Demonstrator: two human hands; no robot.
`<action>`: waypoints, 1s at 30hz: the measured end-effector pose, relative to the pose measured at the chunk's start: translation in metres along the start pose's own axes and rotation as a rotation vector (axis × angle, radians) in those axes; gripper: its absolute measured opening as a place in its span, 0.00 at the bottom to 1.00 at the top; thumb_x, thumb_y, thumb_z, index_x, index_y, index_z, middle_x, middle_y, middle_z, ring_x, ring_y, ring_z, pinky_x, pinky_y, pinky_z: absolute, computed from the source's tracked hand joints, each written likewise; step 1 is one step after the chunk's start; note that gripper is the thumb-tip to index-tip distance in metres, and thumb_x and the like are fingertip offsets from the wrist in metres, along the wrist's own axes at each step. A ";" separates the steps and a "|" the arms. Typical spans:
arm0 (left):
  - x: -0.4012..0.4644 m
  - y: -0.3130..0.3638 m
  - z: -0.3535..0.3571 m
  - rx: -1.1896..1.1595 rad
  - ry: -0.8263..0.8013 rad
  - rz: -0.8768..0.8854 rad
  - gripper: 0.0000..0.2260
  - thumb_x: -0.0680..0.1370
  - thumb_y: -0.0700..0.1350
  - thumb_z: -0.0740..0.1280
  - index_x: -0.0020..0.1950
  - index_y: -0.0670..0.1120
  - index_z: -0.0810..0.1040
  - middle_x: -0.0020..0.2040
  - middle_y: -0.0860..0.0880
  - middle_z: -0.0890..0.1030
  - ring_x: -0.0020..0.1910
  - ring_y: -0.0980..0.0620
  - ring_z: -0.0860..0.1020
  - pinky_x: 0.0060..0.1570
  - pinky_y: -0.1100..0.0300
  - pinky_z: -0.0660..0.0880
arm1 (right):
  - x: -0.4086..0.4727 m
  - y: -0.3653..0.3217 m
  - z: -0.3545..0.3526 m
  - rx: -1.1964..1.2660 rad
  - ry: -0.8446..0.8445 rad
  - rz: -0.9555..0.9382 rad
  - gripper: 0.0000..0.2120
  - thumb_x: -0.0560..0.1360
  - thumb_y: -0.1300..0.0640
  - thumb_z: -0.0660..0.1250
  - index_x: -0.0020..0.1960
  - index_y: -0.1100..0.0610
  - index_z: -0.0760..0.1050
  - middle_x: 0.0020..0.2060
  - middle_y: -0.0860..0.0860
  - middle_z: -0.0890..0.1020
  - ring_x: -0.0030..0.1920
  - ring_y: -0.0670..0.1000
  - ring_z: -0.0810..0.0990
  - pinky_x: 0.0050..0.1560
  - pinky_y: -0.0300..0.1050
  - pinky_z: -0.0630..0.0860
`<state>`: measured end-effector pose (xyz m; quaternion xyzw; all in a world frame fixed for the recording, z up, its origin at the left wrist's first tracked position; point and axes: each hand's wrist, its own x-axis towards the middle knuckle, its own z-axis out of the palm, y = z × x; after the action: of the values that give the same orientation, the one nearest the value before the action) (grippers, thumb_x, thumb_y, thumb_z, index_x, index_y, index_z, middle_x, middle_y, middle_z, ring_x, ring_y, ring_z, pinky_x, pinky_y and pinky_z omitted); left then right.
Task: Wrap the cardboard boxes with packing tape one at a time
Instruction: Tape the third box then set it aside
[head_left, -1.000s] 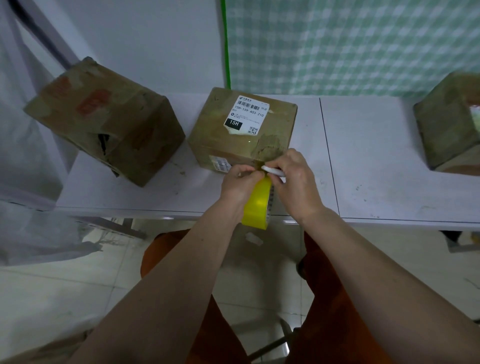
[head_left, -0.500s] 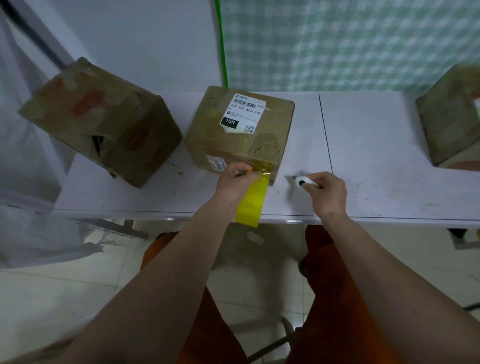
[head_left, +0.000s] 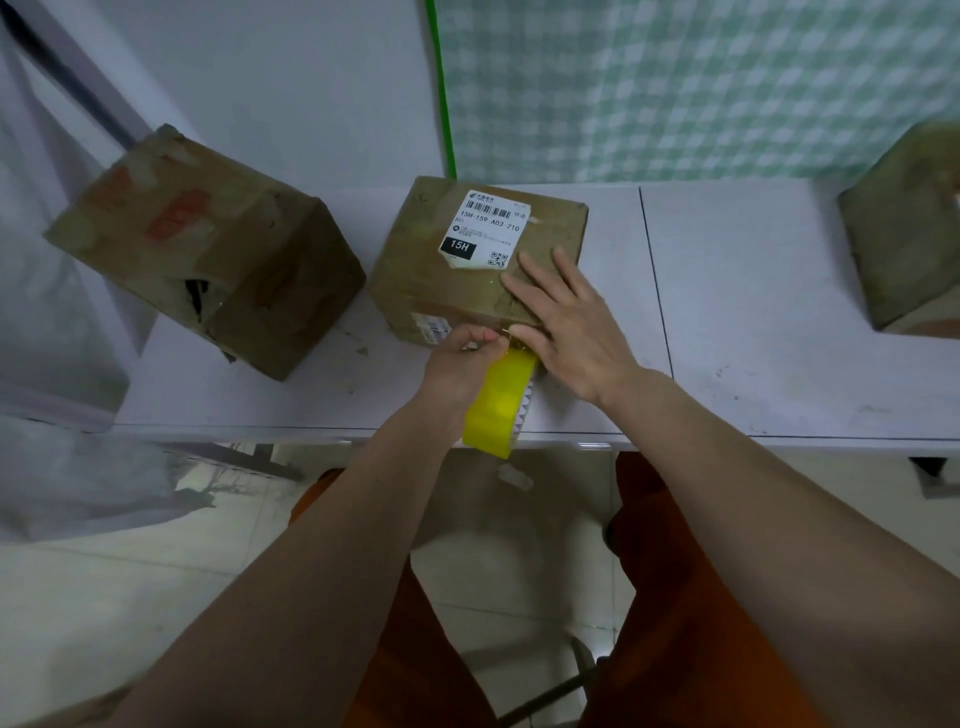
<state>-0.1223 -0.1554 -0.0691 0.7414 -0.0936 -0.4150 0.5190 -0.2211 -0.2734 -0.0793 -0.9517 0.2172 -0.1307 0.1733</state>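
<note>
Labelled cardboard box (head_left: 441, 280) under flat right hand (head_left: 566, 322); left hand (head_left: 460, 358) pinching yellow packing tape (head_left: 501, 400).

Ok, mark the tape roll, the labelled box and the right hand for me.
tape roll (head_left: 500, 402), head view, yellow outer face.
labelled box (head_left: 415, 270), head view, bare cardboard top left of the label.
right hand (head_left: 574, 325), head view, back of the hand.

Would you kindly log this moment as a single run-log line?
step: taping labelled brown cardboard box | left hand: pinches yellow packing tape roll at box edge | right hand: flat on box top
</note>
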 end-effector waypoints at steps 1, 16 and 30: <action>-0.001 0.000 -0.003 0.017 0.002 0.003 0.06 0.76 0.44 0.70 0.40 0.51 0.77 0.48 0.47 0.78 0.54 0.42 0.78 0.59 0.44 0.74 | 0.002 0.001 0.002 0.006 -0.015 0.002 0.26 0.79 0.45 0.58 0.74 0.53 0.63 0.75 0.52 0.62 0.76 0.61 0.52 0.74 0.58 0.56; -0.024 -0.011 -0.045 -0.082 0.036 0.008 0.08 0.78 0.44 0.69 0.39 0.51 0.77 0.51 0.47 0.79 0.47 0.47 0.76 0.38 0.59 0.72 | 0.012 -0.015 -0.004 0.000 -0.027 0.146 0.23 0.80 0.46 0.56 0.74 0.46 0.63 0.73 0.54 0.62 0.71 0.61 0.54 0.72 0.59 0.57; -0.089 -0.001 -0.040 -0.036 -0.031 0.219 0.06 0.74 0.44 0.70 0.37 0.52 0.78 0.41 0.47 0.78 0.44 0.45 0.76 0.45 0.49 0.73 | -0.064 -0.095 -0.034 0.612 0.259 0.152 0.11 0.71 0.64 0.72 0.53 0.56 0.81 0.46 0.43 0.78 0.51 0.39 0.72 0.52 0.26 0.67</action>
<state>-0.1510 -0.0768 -0.0191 0.7106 -0.1745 -0.3691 0.5730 -0.2529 -0.1734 -0.0232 -0.8122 0.2584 -0.2962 0.4311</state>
